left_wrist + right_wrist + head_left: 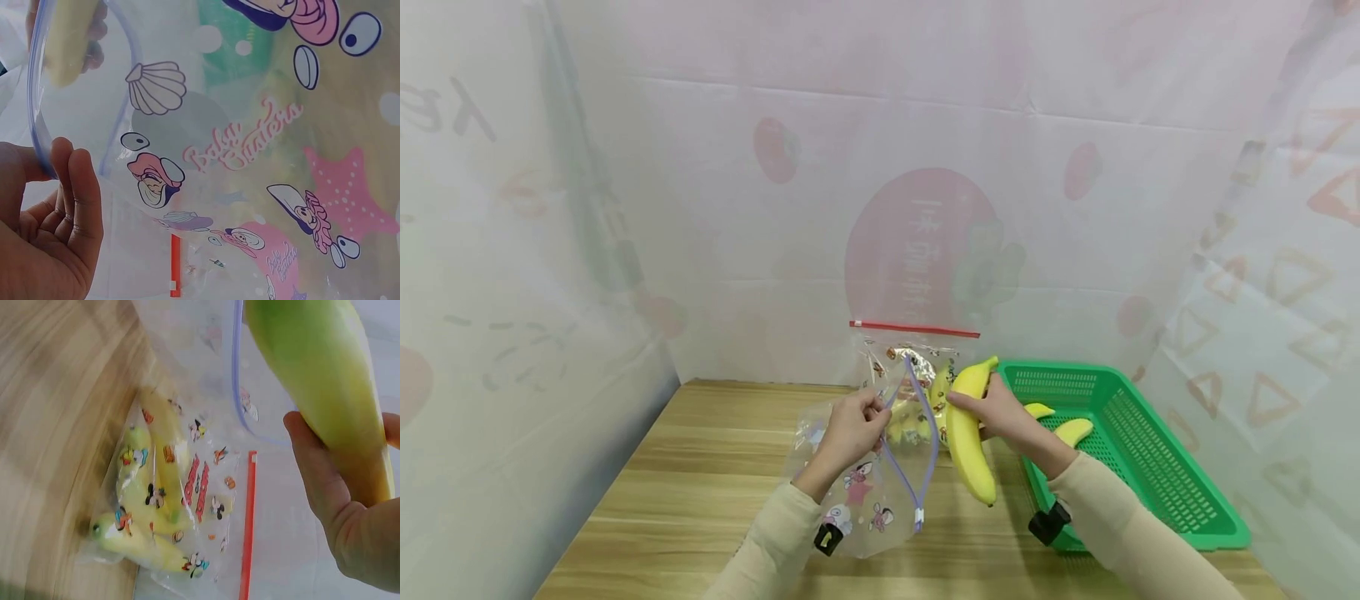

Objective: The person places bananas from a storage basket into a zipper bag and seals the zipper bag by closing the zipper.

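Observation:
My left hand (852, 423) pinches the purple edge of a clear zip bag (880, 512) printed with shells and starfish. The bag's mouth gapes toward the right. In my right hand (1006, 410) is a yellow banana (967, 437), gripped near its upper end and hanging tilted beside the mouth. The left wrist view shows the left fingers (78, 181) and thumb at the purple rim. In the right wrist view the thumb (315, 462) lies along the banana (325, 381). Behind stands a second clear bag (181, 494) with a red zip, several bananas inside it.
A green plastic basket (1180, 467) sits at the right of the wooden table (685, 483), with bananas (1073, 431) in it. Pale printed sheets (775, 233) hang behind the table and on both sides.

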`<state>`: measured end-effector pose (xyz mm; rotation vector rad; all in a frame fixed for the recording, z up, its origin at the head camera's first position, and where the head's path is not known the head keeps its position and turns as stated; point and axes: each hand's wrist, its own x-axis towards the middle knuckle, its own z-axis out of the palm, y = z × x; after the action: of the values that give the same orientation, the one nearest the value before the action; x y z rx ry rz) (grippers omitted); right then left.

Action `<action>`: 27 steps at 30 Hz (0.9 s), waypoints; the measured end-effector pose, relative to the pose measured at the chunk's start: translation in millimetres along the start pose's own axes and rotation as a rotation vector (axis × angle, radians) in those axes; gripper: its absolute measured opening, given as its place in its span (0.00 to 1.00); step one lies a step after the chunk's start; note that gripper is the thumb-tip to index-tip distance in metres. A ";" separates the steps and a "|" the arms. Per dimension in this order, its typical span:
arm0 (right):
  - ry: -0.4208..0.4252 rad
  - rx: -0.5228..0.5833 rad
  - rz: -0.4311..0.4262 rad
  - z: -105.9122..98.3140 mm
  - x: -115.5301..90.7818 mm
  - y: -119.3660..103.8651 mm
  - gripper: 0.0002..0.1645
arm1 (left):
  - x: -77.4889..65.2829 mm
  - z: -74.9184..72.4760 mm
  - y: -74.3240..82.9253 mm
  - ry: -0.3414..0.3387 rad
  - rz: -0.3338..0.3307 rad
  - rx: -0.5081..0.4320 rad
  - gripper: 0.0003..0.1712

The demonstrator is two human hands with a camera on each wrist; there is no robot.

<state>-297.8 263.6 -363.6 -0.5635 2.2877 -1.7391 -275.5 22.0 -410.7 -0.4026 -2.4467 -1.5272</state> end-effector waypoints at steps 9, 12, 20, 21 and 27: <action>0.113 0.031 0.017 16.9 13.2 3.1 0.18 | 1.6 1.6 -1.3 0.004 -0.007 0.001 0.05; 0.113 0.054 0.057 19.8 15.4 2.6 0.18 | 1.4 2.2 -0.8 0.002 -0.011 -0.010 0.05; 0.157 0.122 0.076 25.0 21.4 0.3 0.20 | 1.3 2.9 -0.4 -0.006 -0.031 0.011 0.04; 0.172 0.128 0.078 25.8 22.5 0.7 0.20 | 1.4 3.0 -0.7 -0.009 -0.030 0.014 0.04; 0.294 0.112 0.077 32.2 27.1 3.7 0.23 | 2.1 3.9 0.1 -0.024 -0.055 -0.028 0.04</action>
<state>-310.3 224.8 -374.5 -0.2059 2.3407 -2.0099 -277.7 25.8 -411.5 -0.3641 -2.4767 -1.5891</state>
